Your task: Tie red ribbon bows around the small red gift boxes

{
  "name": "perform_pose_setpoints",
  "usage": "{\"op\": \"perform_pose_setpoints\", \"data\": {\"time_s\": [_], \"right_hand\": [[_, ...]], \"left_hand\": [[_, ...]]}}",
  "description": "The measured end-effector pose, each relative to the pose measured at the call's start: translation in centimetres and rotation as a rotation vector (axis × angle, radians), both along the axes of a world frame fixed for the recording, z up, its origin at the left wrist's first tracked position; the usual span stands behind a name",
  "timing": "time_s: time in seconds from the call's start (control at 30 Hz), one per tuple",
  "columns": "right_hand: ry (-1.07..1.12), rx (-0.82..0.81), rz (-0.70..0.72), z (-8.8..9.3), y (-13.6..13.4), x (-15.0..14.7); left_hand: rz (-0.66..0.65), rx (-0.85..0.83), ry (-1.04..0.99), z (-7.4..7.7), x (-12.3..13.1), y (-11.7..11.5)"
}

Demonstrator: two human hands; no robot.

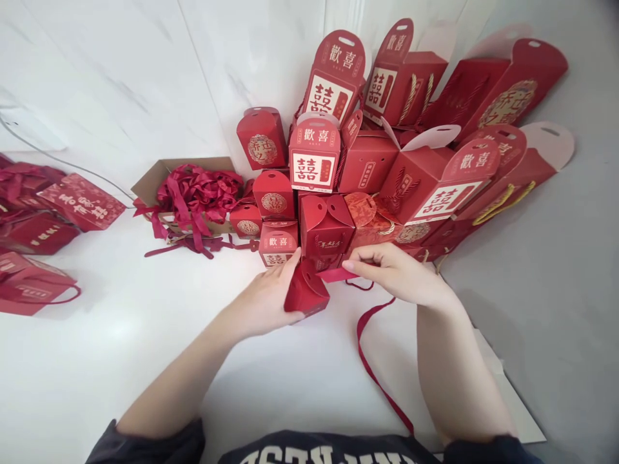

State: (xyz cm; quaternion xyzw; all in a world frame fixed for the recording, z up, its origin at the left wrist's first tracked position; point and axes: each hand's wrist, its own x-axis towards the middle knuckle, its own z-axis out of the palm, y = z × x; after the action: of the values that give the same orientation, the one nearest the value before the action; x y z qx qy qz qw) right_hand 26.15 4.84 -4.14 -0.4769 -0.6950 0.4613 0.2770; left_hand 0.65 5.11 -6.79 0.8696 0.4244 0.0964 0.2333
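A person's left hand clenches a small red gift box, held tilted with its rounded flaps at the top, as the right hand pinches a flat red ribbon between its fingers. The ribbon's free end reaches the box's upper edge, though whether it touches or passes behind the flap cannot be told. Below the right-hand grip, a long dark red cord trails across a white marble-effect surface; whether it joins the pinched ribbon is unclear. Directly beyond both grips, a banked display of red gift boxes and red carrier bags rises against a white wall, many printed with the double-happiness character and the words 歡喜. Beyond and to the left of the left-hand grip, a cardboard carton holds a tangle of red ribbons, with several strands spilling onto the white surface. Farther left of the same grip lie more red bags, partly cut off by the frame. Right of the right-hand grip, a grey floor meets the surface's edge, and a white sheet lies under the right forearm. Below both hands, a dark shirt with white lettering shows at the bottom of the frame
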Motion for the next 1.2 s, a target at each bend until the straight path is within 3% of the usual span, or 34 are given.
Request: {"op": "perform_pose_setpoints", "data": {"time_s": [0.13,0.33,0.6,0.77,1.2], "right_hand": [[-0.112,-0.016,0.054,-0.7,0.2,-0.8],[-0.150,0.022,0.008,-1.1,0.4,-2.0],[-0.247,0.052,0.021,-1.5,0.5,-2.5],[-0.314,0.115,-0.037,-1.8,0.7,-3.5],[-0.374,0.115,-0.016,-2.3,0.7,-3.5]], "left_hand": [[-0.132,-0.109,-0.040,0.8,-2.5,2.2],[-0.016,-0.201,-0.048,0.7,-2.3,2.6],[-0.046,-0.196,-0.063,0.2,-1.5,2.7],[0.026,-0.229,-0.139,-0.2,-1.3,2.9],[0.115,-0.218,-0.292,-1.9,-0.1,3.3]]}}
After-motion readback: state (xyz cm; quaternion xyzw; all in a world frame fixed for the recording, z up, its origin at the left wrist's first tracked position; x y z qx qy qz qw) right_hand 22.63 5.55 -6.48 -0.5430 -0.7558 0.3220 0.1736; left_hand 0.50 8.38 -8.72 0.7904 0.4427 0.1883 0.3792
